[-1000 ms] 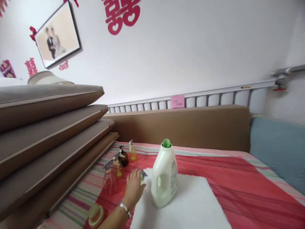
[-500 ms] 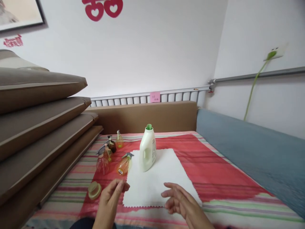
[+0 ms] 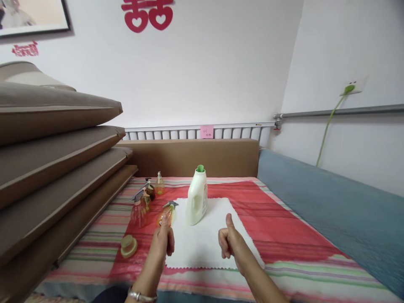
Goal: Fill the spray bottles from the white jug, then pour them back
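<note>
White jug (image 3: 196,205) stands upright on the white cloth (image 3: 211,246), near its left edge and in its far half, beyond both hands. From my remote seat, the left hand (image 3: 164,240) comes up over the cloth's left edge and the right hand (image 3: 229,242) over its right half. Both have the fingers curled in and the thumb raised; I see nothing held in either, and neither touches the jug. I read the step in hand as a two-thumbs-up sign. To do it well, I would want both fists in full view, thumbs upright, wrists calm, and the left one clear of the bottle behind it.

Off the cloth, outside its near left corner, a yellow-green lid (image 3: 128,246) sits on the striped sheet (image 3: 303,252). Past the left fist, an orange spray bottle (image 3: 164,215) lies on its side, head towards the cloth's far left corner; the thumb hides part of it, so I can't tell how full it is.

At the jug's mouth I see a green spout (image 3: 200,168) and no cap; the opaque wall hides any level. Further left, a pink pump bottle (image 3: 139,215), an amber one (image 3: 146,203), a dark one (image 3: 151,192) and a pale yellow one (image 3: 160,187) recede towards the sheet's far edge. I can't separate tinted plastic from liquid in them.
</note>
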The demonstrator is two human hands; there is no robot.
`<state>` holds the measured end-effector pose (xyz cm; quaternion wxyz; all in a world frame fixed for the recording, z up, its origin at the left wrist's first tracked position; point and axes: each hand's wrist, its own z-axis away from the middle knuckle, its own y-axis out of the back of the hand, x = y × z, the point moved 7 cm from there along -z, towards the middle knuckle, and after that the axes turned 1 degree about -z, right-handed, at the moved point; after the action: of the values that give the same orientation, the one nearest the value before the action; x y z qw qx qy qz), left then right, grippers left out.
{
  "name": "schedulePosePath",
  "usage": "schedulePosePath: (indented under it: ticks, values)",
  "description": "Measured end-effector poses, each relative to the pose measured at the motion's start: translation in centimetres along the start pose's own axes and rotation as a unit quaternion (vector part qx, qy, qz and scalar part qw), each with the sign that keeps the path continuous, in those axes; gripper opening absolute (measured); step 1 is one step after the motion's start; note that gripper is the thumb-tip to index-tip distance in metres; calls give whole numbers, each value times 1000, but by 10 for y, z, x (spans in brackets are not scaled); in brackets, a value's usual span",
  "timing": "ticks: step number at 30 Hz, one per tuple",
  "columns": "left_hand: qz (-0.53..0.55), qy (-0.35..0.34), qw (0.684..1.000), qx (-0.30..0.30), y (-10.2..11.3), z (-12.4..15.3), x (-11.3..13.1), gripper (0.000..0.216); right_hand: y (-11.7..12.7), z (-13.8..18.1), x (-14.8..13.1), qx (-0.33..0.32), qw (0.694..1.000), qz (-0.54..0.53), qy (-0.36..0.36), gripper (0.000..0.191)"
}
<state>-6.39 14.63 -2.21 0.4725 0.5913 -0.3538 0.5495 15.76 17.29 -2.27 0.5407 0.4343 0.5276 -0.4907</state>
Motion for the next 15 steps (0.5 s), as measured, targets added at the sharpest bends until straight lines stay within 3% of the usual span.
schedulePosePath:
  ticks: [11, 15]
  values:
    - [-61, 93, 993, 44, 16, -27, -58, 73, -2, -33, 57, 14, 992, 58, -113, 73]
    - [-65, 104, 991, 48, 17, -32, -71, 73, -2, -36, 62, 8, 990, 88, -106, 74]
